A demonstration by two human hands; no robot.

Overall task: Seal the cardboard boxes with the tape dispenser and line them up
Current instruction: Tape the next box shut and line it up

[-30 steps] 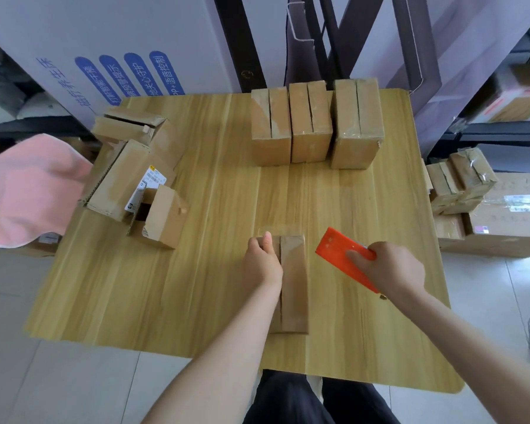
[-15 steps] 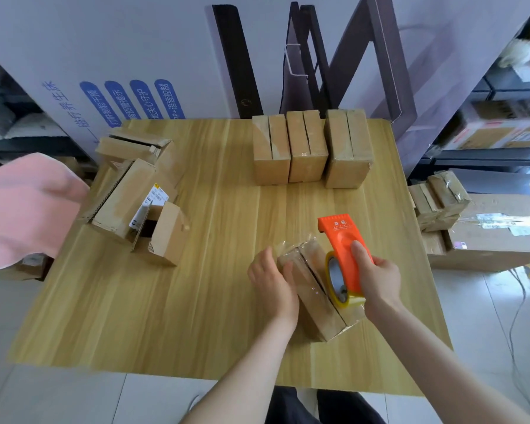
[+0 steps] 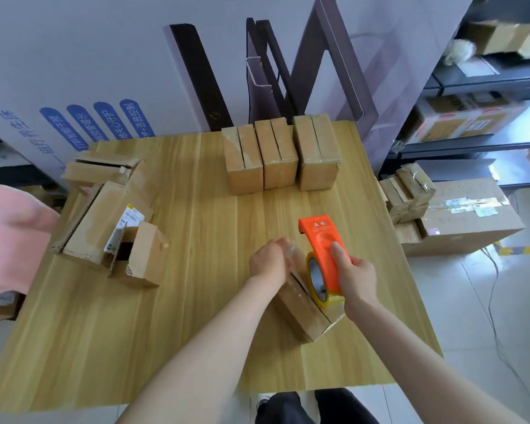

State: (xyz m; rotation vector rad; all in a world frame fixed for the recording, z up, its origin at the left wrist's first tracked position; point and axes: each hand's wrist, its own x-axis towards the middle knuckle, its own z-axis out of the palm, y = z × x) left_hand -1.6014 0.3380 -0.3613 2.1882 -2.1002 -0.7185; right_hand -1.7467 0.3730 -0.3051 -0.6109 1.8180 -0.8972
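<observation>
Cardboard box (image 3: pixel 303 313) oblong, tape-glossy | left hand (image 3: pixel 268 260) grips its end | right hand (image 3: pixel 357 275) grips orange tape dispenser (image 3: pixel 322 240)

**Bare arms, dark trousers**

We see our left hand (image 3: pixel 268 261) and right hand (image 3: pixel 357 275) bare, and both forearms bare too (right to the frame's edge). At six o'clock are our dark trousers (image 3: pixel 334 408), and beside them a pale, blurred shoe (image 3: pixel 261 400).

Only one camera covers this, worn on the person's head and facing forward and steeply down over the worktop (image 3: pixel 181 301). It sits close: both forearms rise from the bottom edge, and the left hand (image 3: pixel 268 260) and right hand (image 3: pixel 357 275) meet near the middle. The wide lens bows the edges, catching floor (image 3: pixel 471 301) and shelving (image 3: pixel 471 142) at right.
</observation>
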